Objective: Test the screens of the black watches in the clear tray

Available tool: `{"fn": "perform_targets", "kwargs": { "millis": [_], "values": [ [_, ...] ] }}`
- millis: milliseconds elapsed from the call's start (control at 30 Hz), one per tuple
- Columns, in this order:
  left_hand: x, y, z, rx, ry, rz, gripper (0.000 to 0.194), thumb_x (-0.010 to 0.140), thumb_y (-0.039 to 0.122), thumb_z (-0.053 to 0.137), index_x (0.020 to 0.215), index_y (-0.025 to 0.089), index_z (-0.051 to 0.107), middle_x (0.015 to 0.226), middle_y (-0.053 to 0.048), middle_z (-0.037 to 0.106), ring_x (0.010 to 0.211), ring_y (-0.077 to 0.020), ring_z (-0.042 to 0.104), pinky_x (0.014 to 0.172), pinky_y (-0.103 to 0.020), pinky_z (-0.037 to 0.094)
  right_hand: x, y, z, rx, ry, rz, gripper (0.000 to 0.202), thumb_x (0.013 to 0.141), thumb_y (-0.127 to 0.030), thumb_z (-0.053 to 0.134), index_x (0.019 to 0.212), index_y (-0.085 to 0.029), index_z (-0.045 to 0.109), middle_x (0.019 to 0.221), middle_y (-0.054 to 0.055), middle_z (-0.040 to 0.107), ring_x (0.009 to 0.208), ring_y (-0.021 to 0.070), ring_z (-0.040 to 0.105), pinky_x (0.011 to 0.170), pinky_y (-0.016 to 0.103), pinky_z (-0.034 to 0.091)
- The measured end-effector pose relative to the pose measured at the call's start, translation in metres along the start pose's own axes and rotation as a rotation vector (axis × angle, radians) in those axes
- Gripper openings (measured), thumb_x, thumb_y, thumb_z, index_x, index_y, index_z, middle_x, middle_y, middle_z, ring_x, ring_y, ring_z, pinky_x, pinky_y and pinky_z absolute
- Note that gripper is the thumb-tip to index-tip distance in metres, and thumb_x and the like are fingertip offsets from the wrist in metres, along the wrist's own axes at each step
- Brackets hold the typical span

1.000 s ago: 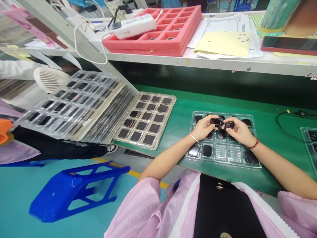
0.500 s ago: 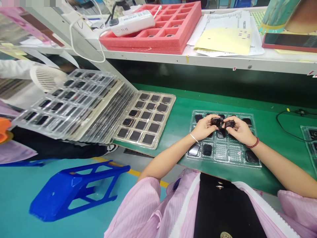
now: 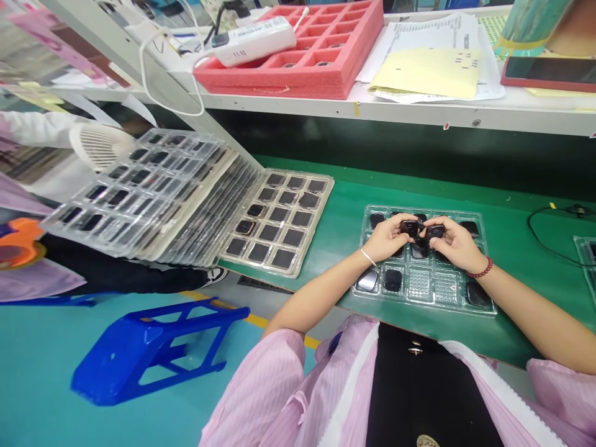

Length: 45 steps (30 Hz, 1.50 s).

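A worker in a pink striped shirt, seen from the bench side, holds two small dark pieces above a clear tray (image 3: 419, 284) on a green worktop (image 3: 344, 239). The left hand (image 3: 387, 238) pinches a dark square-faced piece (image 3: 410, 228) between thumb and fingers; the right hand (image 3: 455, 243) grips a second dark piece (image 3: 435, 232) the same way, just beside it. Whether the two pieces touch cannot be told.

Taking the tray as the dial's centre and the worker's body as six o'clock, a black unit (image 3: 393, 280) sits in a compartment at seven, and a larger one (image 3: 477, 293) at four. A pale tray (image 3: 305, 247) of dark squares lies at nine, touching or near slanted stacked trays (image 3: 186, 205) farther out. On the shelf (image 3: 326, 107), red foam (image 3: 298, 84) rests between ten and eleven, papers (image 3: 428, 71) at twelve. A black cable (image 3: 540, 239) curves near three.
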State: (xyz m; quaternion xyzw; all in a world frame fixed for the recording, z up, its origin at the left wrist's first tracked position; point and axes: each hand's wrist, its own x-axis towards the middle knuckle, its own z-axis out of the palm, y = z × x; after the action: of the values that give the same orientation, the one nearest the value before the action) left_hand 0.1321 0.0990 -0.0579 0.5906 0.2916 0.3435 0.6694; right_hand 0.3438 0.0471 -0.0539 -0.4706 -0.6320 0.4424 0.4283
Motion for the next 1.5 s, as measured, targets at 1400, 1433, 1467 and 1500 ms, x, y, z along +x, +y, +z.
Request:
{"fn": "perform_targets", "kwargs": {
  "millis": [1400,1433,1467,1500],
  "values": [
    [0.004,-0.009,-0.003,0.038,-0.001,0.044,0.057,0.071,0.012,0.064,0.127,0.015,0.054,0.111,-0.008,0.066,0.093,-0.0171,0.067,0.088,-0.032,0.056,0.000,0.000,0.000,-0.041,-0.031,-0.088,0.035,0.084,-0.021,0.065,0.118,-0.023,0.060,0.102,0.006,0.069,0.089,0.0228,0.069,0.066,0.031,0.059],
    [0.006,-0.008,-0.004,0.010,0.007,0.034,0.059,0.069,0.011,0.066,0.127,0.016,0.054,0.110,-0.008,0.066,0.092,-0.0166,0.066,0.086,-0.031,0.056,0.000,0.001,0.000,-0.039,-0.028,-0.086,0.035,0.083,-0.021,0.065,0.118,-0.023,0.060,0.103,0.006,0.069,0.090,0.0230,0.070,0.067,0.031,0.059],
    [0.007,-0.005,-0.005,-0.028,0.013,0.017,0.061,0.067,0.010,0.067,0.126,0.016,0.053,0.108,-0.007,0.066,0.090,-0.0158,0.066,0.082,-0.029,0.056,0.000,0.003,-0.001,-0.035,-0.025,-0.083,0.036,0.083,-0.021,0.066,0.118,-0.023,0.060,0.104,0.007,0.069,0.091,0.0233,0.070,0.068,0.031,0.059],
    [0.007,-0.001,-0.006,-0.081,0.008,-0.016,0.063,0.065,0.009,0.069,0.125,0.016,0.052,0.106,-0.007,0.067,0.085,-0.0147,0.066,0.076,-0.026,0.055,0.001,0.004,-0.001,-0.027,-0.025,-0.078,0.036,0.083,-0.021,0.066,0.118,-0.023,0.060,0.105,0.007,0.070,0.092,0.0236,0.070,0.069,0.032,0.059]
  ]
}}
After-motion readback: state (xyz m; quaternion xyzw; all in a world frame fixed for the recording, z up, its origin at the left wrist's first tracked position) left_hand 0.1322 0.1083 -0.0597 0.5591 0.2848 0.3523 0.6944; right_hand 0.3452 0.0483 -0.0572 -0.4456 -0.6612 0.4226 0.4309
